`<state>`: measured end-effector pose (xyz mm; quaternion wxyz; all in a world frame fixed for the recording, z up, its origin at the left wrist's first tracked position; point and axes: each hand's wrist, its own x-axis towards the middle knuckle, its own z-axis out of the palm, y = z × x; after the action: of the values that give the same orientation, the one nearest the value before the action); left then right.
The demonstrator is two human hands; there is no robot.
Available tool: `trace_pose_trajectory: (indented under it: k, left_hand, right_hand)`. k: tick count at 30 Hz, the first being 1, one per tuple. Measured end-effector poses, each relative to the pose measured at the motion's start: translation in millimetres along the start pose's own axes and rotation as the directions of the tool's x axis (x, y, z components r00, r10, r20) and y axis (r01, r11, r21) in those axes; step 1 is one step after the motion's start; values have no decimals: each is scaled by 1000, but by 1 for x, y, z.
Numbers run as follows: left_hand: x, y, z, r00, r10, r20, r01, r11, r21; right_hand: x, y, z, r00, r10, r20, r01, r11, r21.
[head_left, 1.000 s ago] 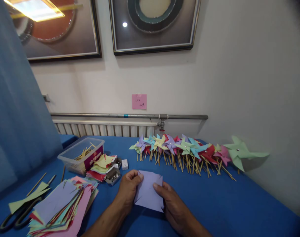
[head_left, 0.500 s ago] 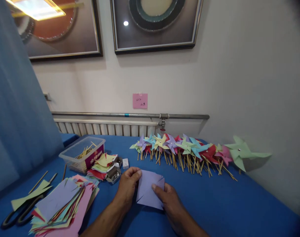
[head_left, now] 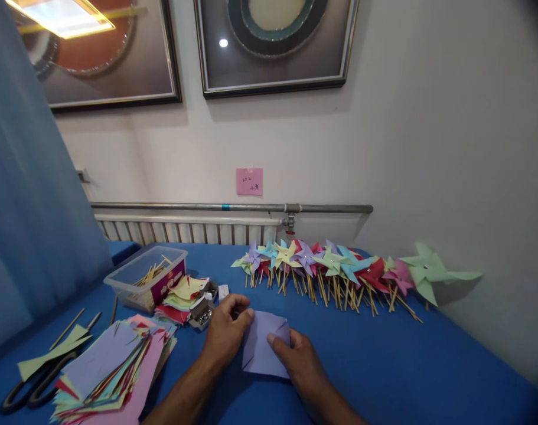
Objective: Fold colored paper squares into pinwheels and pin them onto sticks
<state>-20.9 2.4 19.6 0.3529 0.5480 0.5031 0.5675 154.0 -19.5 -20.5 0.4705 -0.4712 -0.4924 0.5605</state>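
A stack of cut paper sheets [head_left: 100, 363] lies at left on the counter [head_left: 384, 366]. Left hand [head_left: 225, 332]: grip at the upper-left corner of the purple sheet [head_left: 260, 353]; pinch cannot be confirmed. Right hand [head_left: 302, 359]: grip pinches the sheet's right side, thumb on its upper face.

Left hand [head_left: 224, 330]: bare; we see a broad thumb with a rounded tip.
Right hand [head_left: 297, 357]: bare too, its thumb likewise blunt-ended to our eye.
Forearms [head_left: 186, 386]: uncovered as far as our view reaches, narrowing toward the wrists.
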Motion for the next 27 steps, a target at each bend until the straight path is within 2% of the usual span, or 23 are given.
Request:
trace_pose_trajectory:
  k: [3,6,8,10,12,14,16,20,27]
  left_hand:
    - [0,1,-2,996,70,54,-72,997,35]
    - [-4,3,-3,955,283,84,-294,941,165]
    - [-9,5,-3,891,442,101,-452,844,290]
    - [-16,6,-2,801,584,129,-579,704,410]
    - [-21,7,0,727,668,155,-643,585,494]
    - [-24,7,2,695,701,163,-659,529,535]
    - [-25,7,4,702,695,158,-649,532,544]
    - [-24,4,8,760,633,151,-612,616,497]
    - [-30,-4,14,794,578,190,-594,670,445]
  right_hand:
    - [0,0,1,1000,-11,-29,11,1000,1]
    - [3,1,1,999,-33,-43,33,999,0]
    - [4,1,2,998,-45,-49,45,999,-3]
    - [3,0,3,997,-57,-57,57,998,-8]
    - [3,0,3,996,-64,-69,63,998,-12]
    - [2,-1,4,995,-58,-82,59,998,1]
    - [2,-1,5,995,-49,-91,51,998,26]
    - [2,1,6,993,-34,-114,44,995,85]
    - [4,5,4,990,-37,-136,52,992,112]
